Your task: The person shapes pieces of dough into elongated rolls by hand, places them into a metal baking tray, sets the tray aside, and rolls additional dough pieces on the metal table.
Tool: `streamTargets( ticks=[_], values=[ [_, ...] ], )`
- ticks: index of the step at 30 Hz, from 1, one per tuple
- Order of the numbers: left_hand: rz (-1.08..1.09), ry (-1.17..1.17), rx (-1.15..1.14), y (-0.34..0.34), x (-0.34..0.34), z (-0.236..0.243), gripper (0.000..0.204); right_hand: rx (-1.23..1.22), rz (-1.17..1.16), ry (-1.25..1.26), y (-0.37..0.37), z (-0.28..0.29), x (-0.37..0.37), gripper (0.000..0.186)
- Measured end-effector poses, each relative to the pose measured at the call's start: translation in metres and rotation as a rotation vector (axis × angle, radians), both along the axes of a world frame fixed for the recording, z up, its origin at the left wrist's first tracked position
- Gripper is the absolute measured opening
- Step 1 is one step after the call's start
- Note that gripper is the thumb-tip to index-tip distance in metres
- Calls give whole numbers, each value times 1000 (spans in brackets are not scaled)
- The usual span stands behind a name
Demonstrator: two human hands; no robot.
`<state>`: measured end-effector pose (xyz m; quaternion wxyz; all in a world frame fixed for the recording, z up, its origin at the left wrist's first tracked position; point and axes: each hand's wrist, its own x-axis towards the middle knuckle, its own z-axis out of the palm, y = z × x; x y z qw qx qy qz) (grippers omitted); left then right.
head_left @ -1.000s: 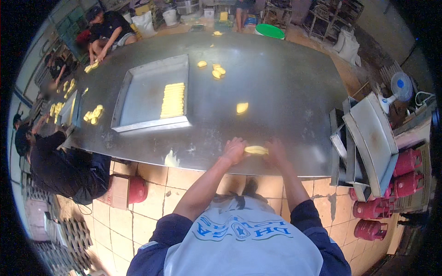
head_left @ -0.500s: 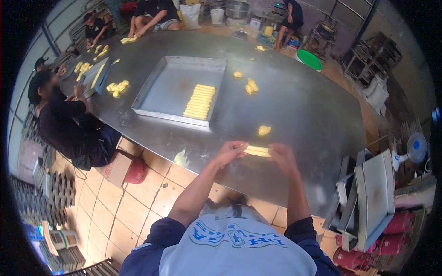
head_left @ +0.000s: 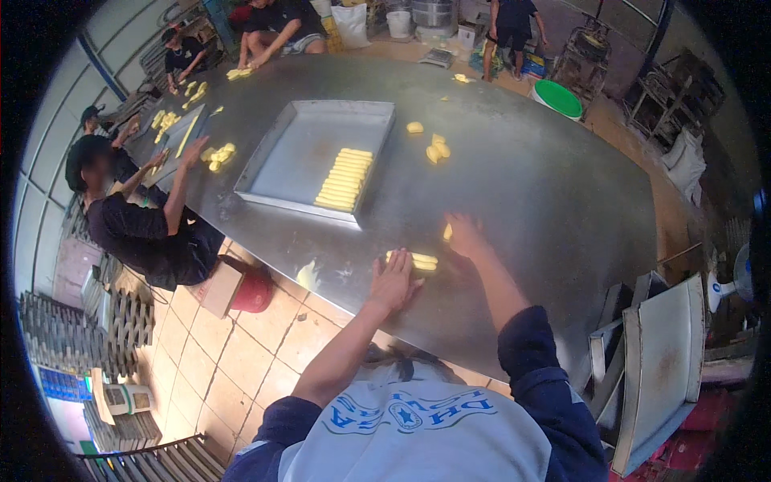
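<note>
Two yellow dough rolls (head_left: 424,261) lie side by side on the metal table in front of me. My left hand (head_left: 392,283) rests over their left ends, open, with its fingers stretched out. Beyond and to the right, my right hand (head_left: 467,234) is closed around a small piece of yellow dough (head_left: 447,232), which is partly hidden under the fingers. A shallow metal tray (head_left: 277,201) stands to the left of them. Inside it, a row of finished dough sticks (head_left: 345,178) fills the near right side.
Loose dough lumps (head_left: 437,149) lie farther back on the metal table (head_left: 546,201). Across the left side, a co-worker (head_left: 132,225) sits with hands over another tray (head_left: 178,145). Stacked trays (head_left: 662,361) lean at my right by a fan (head_left: 731,281).
The dough rolls, held between both hands before, now lie on the table. My left hand has flattened over them. My right hand has moved away to the single dough piece.
</note>
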<state>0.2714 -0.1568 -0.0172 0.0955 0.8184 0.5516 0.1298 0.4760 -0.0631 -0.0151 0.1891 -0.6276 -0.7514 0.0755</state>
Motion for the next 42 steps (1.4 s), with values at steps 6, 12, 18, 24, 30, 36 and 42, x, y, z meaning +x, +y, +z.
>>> streamTargets(
  ticks=[6, 12, 18, 24, 30, 36, 42],
  values=[
    [62, -220, 15, 1, -6, 20, 59, -154, -121, 139, -49, 11, 7, 30],
    [102, -1065, -808, -21, 12, 16, 45, -382, -175, 1570, -148, 10, -38, 39],
    [-17, -1230, -942, -46, -3, 9, 39, -413, -314, 1581, -189, 28, -56, 35],
    [-4, -1345, -1097, -67, -11, 9, 34, -238, -426, 1149, -223, 37, -72, 31],
    [-167, -1258, -1260, -81, 0, 21, 38, -325, -423, 1043, -250, 53, -48, 25],
    [-376, -821, -775, -70, 18, 48, 25, -649, -280, 985, -229, 76, 5, 31],
    [-186, -1068, -856, -40, 60, 35, 18, -779, 2, 1030, -163, 68, 58, 37]
  ],
)
